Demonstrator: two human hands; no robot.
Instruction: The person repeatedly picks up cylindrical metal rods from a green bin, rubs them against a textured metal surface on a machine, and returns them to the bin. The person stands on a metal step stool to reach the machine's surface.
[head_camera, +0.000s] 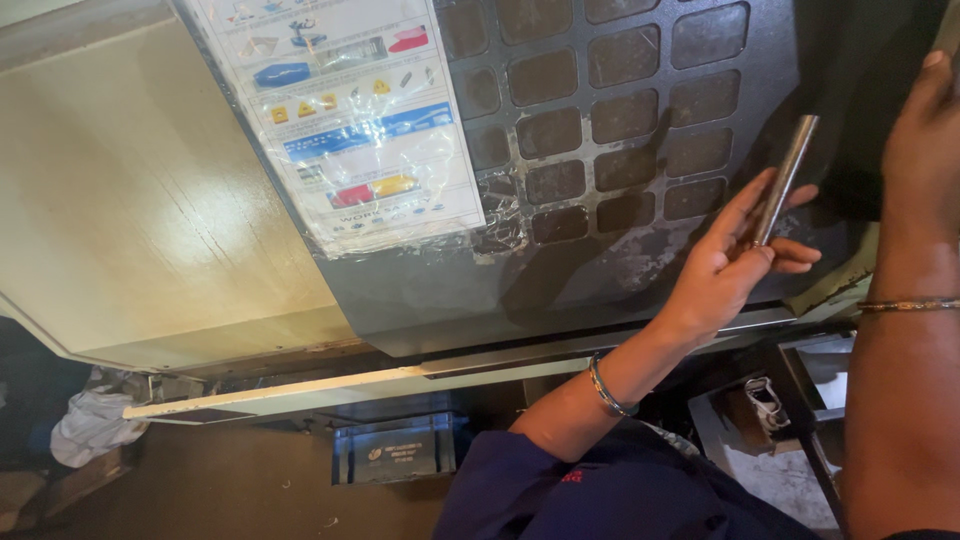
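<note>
My left hand (735, 262) is closed around the lower end of a short shiny metal rod (788, 172), which points up and slightly right in front of a dark grey machine door (420, 290). The door has a grid of dark square window panes (600, 120). A bangle sits on that wrist, above a dark blue sleeve. At the right edge of the view, my right hand (925, 130) reaches up and rests against the dark edge of the door. Its fingertips are cut off by the frame, so what it grips is hidden. A thin bracelet circles that wrist.
A laminated sheet of coloured pictograms (345, 120) is taped to the door. To the left is a cream machine panel (130, 200). Below lie a white rag (90, 425), a dark metal box (395, 450) on the floor and a metal frame with rubbish (790, 420).
</note>
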